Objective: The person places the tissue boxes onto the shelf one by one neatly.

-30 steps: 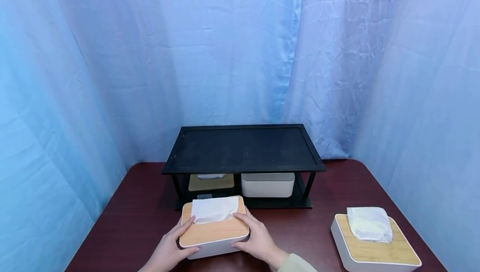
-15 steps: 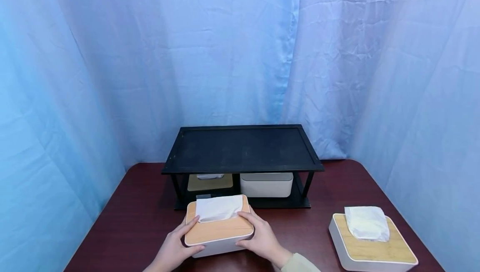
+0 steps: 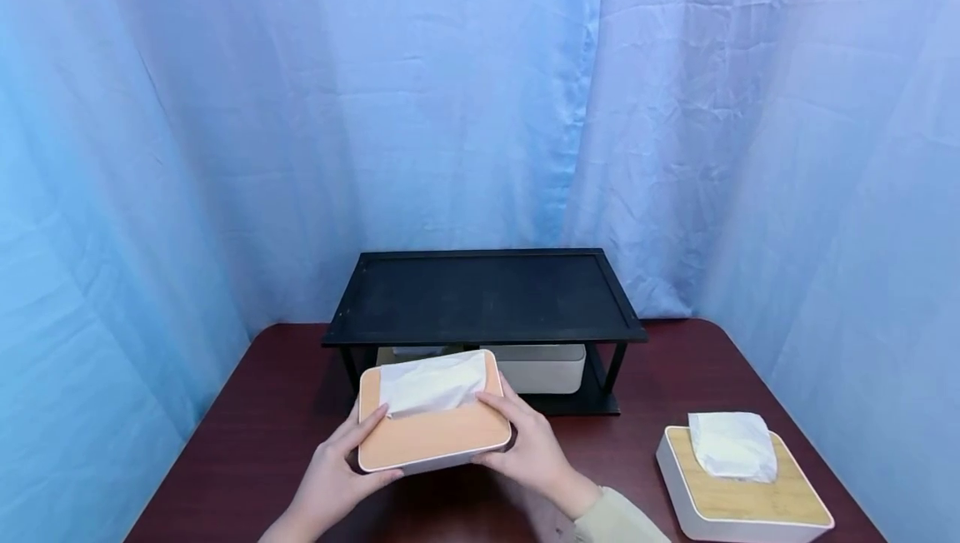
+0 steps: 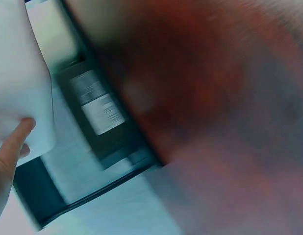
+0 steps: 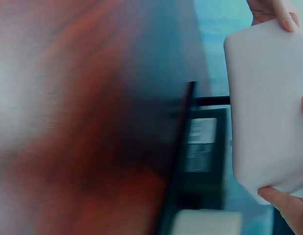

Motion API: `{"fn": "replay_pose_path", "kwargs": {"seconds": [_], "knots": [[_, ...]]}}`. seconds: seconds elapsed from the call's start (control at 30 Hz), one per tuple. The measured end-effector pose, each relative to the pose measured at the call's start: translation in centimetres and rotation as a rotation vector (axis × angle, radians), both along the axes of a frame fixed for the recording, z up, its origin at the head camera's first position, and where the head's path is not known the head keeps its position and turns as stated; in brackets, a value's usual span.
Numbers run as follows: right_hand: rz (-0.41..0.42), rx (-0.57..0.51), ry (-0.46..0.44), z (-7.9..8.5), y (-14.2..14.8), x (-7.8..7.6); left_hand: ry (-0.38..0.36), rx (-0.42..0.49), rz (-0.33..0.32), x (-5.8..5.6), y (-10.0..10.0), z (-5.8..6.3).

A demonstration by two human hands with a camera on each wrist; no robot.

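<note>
A tissue box [image 3: 435, 443] with a light wooden lid and white sides is held up in front of the black rack, tilted toward the camera. A white tissue [image 3: 435, 381] lies over the lid. My left hand [image 3: 330, 464] grips the left side, thumb at the lower front and a finger on the lid. On the right side, my right hand [image 3: 532, 447] holds it the same way. The wrist views show the box's pale underside [image 5: 269, 107], with fingertips [image 5: 271, 193] pressed on its edge. Fingers behind the box are partly hidden.
A two-level black rack [image 3: 483, 297] stands at the back of the dark red table [image 3: 255, 426]. Its lower level holds a white box [image 3: 551, 372] and a partly hidden wood-lidded tissue box. Another tissue box [image 3: 750, 501] sits at the front right. Blue curtains [image 3: 450, 110] surround the table.
Both hands have lifted the tissue box upward from nearer the table, tilting its lid more toward the camera. It now covers more of the rack's lower level. The box at right stays put.
</note>
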State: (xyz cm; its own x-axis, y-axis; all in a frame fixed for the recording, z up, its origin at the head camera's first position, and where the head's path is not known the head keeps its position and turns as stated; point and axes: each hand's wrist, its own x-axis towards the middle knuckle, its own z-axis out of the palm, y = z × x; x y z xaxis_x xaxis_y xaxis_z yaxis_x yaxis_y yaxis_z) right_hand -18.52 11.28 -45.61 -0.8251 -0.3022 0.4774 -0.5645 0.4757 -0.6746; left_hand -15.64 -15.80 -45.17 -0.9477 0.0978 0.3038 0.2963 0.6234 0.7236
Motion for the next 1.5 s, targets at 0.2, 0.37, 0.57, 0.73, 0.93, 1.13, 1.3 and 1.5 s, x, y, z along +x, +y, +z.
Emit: {"fn": "replay_pose_path", "kwargs": {"seconds": [0.2, 0.37, 0.57, 0.73, 0.93, 1.13, 1.3, 1.5], "knots": [[0.060, -0.066, 0.151, 3.1, 0.2, 0.0, 0.264, 0.004, -0.052, 0.4, -0.3, 2.9], [0.079, -0.090, 0.190, 5.2, 0.2, -0.5, 0.363, -0.002, -0.096, -0.2, -0.5, 5.0], [0.081, -0.082, 0.123, 6.4, -0.2, -1.4, 0.294, 0.008, -0.116, -1.7, -1.0, 5.9], [0.077, -0.068, 0.086, 7.2, -0.6, -2.4, 0.220, 0.055, -0.130, -2.9, -1.4, 6.2], [0.053, -0.013, 0.010, 9.2, -0.9, -4.4, 0.156, 0.045, -0.104, -4.6, -1.8, 7.7], [0.030, 0.066, -0.140, 11.3, -0.9, -6.3, 0.016, -0.032, -0.093, -6.6, -2.5, 9.9], [0.052, 0.099, -0.281, 12.6, -0.9, -7.9, -0.129, -0.067, -0.087, -8.1, -3.1, 11.6], [0.083, 0.042, -0.461, 13.7, -1.0, -10.0, -0.229, -0.082, -0.118, -10.4, -3.5, 13.0]]}}
